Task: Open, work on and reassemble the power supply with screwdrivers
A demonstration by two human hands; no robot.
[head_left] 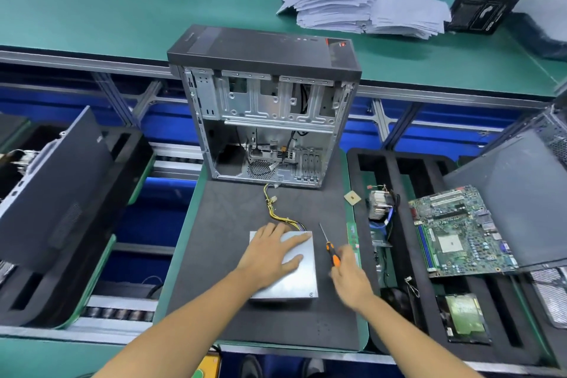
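A silver metal power supply (299,281) lies flat on the dark mat (233,310), with a bundle of yellow and black cables (277,215) running from its far edge toward the case. My left hand (270,250) rests flat on its top with the fingers spread. To the right of the box, my right hand (348,279) grips an orange and black screwdriver (329,247) by the handle. Its thin shaft points away from me and to the left, above the mat and apart from the box.
An opened computer case (267,120) stands behind the mat. On the right, a black foam tray (395,270) holds a heatsink (379,204), a motherboard (457,230) and a small module. A CPU chip (352,198) lies near the mat's edge. Another black case (55,193) leans at the left. Paper stacks (362,6) sit on the far green bench.
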